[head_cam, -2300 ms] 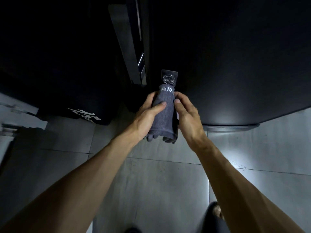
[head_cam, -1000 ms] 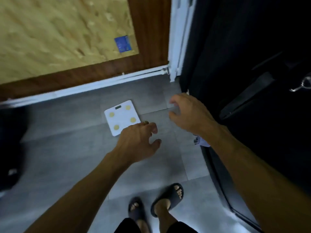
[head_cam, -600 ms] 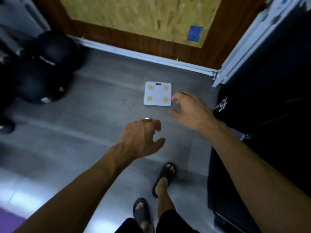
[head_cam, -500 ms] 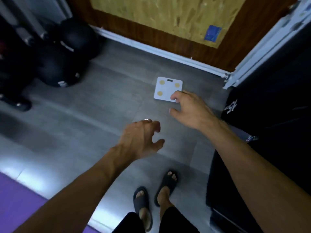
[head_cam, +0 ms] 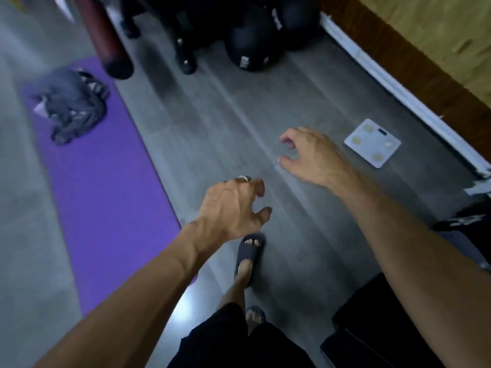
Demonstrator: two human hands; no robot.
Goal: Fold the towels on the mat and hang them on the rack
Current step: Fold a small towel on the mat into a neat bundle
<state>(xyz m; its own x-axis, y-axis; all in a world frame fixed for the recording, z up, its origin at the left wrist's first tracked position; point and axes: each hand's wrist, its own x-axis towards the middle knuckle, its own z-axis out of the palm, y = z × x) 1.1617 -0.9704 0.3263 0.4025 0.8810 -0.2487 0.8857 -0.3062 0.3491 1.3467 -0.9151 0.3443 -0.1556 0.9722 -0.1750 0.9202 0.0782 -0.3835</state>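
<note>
A: Starting at nine o'clock, what lies on the floor?

B: Purple mat [head_cam: 106, 187], running from ten o'clock down toward seven. Grey towels [head_cam: 73, 108] sit in a crumpled heap on its far end, at about ten o'clock, blurred by motion.

A: Anything beyond the mat?

B: At eleven o'clock a dark red bag [head_cam: 106, 41] hangs with its lower end over the mat's top corner. At twelve, black balls [head_cam: 252, 43] crowd together on the floor by the wall.

A: And the hands?

B: Both are empty and held out over the grey floor [head_cam: 218, 120]. Left hand [head_cam: 233, 208] is at centre, palm down, fingers loosely curled and spread, gripping nothing; a ring [head_cam: 244, 178] shows on one finger. Right hand [head_cam: 310, 158] is at about one o'clock from it, fingers likewise loosely bent, holding nothing. Neither touches the towels, which are well apart from them.

A: Below the hands?

B: At six o'clock, two feet in dark sandals [head_cam: 251, 251], one ahead of the other.

A: Right side?

B: White scale [head_cam: 372, 143] at two o'clock, flat on the floor near a white baseboard [head_cam: 398, 91]. Dark shapes at four o'clock; I cannot tell what they are.
</note>
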